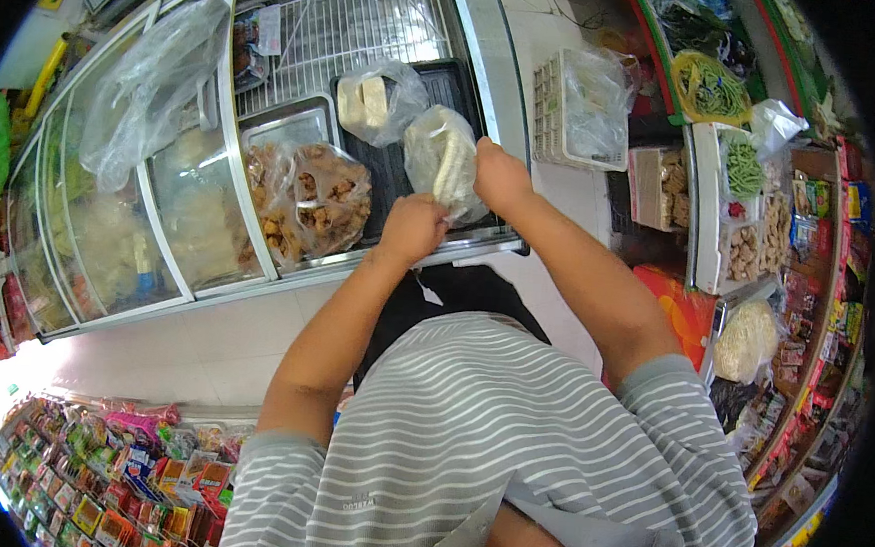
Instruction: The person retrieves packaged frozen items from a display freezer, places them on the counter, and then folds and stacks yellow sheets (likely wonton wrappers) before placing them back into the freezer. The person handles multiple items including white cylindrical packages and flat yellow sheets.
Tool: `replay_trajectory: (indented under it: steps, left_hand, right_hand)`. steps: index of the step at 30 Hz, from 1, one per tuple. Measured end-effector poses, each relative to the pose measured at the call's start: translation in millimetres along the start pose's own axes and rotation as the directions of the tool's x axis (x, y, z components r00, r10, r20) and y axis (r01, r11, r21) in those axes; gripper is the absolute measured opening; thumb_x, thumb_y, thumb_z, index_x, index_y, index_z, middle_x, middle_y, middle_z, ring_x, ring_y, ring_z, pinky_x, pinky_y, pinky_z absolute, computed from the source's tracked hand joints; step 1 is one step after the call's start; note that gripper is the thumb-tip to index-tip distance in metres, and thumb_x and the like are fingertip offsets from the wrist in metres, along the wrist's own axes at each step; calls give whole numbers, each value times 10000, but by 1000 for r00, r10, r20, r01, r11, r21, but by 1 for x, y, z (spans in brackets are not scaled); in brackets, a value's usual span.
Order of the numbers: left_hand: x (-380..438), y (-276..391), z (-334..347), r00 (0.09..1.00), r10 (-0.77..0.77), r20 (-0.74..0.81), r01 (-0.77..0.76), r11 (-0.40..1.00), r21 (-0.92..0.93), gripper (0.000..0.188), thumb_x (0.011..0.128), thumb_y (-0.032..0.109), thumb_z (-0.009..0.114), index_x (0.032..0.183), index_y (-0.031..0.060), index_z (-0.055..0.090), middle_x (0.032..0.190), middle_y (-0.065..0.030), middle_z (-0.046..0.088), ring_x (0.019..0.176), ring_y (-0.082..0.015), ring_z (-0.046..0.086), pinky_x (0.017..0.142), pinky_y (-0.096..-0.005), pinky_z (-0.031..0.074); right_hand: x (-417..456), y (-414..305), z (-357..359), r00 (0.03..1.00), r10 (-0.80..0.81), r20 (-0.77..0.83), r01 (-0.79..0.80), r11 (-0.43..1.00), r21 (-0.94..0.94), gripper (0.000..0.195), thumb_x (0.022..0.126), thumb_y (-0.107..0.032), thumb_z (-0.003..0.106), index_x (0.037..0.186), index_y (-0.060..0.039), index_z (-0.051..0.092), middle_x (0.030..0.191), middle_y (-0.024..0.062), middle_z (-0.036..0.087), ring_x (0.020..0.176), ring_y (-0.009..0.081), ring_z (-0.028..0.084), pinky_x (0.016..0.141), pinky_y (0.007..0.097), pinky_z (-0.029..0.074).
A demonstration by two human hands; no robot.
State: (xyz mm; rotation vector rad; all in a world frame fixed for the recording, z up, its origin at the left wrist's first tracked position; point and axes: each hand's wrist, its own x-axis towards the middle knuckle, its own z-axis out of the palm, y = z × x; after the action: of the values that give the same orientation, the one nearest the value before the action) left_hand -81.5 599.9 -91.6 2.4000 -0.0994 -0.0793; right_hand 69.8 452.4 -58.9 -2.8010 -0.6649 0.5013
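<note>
A clear plastic bag [424, 148] with a long pale food piece in it lies over a black ribbed tray [383, 184] in the display case. My left hand [414, 228] pinches the near edge of this bag. On its right side, the curled fingers of my right hand [503, 178] grip the plastic; the fingertips are partly hidden. Just beyond is a second clear bag [407, 95] holding pale blocks that look like tofu. To the left, brown fried-looking food pieces [329, 199] sit under clear plastic beside a metal tray [290, 130].
Sliding glass panels [193, 213] cover the case's left side, with a loose plastic bag [155, 91] on top. A white wire rack [363, 21] lies deeper inside. Right of the case stand a white plastic crate [549, 107] and vegetable shelves [701, 207]. Packaged goods [131, 488] fill a lower-left display.
</note>
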Motion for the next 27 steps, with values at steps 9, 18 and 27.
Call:
replay_trajectory:
  steps: [9,18,27]
  left_hand:
    - [-5,17,3,998,39,59,-44,995,89,164,785,186,755,909,83,785,857,-128,664,892,-359,655,795,-476,520]
    - [-1,24,14,995,-100,28,98,993,70,168,781,189,770,901,72,788,855,-144,653,888,-364,640,797,-476,509]
    - [-8,42,28,966,-237,-101,242,969,49,210,720,200,810,885,76,770,889,-132,654,891,-377,639,781,-482,509]
  right_hand:
    - [10,21,-40,886,-459,71,457,833,-311,185,912,-86,558,1077,-32,497,951,227,678,781,406,717,636,499,583]
    - [22,18,-67,735,-565,376,672,680,-292,209,901,-111,583,1083,-18,539,883,198,712,779,395,725,659,489,586]
    - [28,6,-118,683,-683,260,729,659,-186,335,837,-97,639,1138,-27,512,812,184,715,739,375,719,619,500,563]
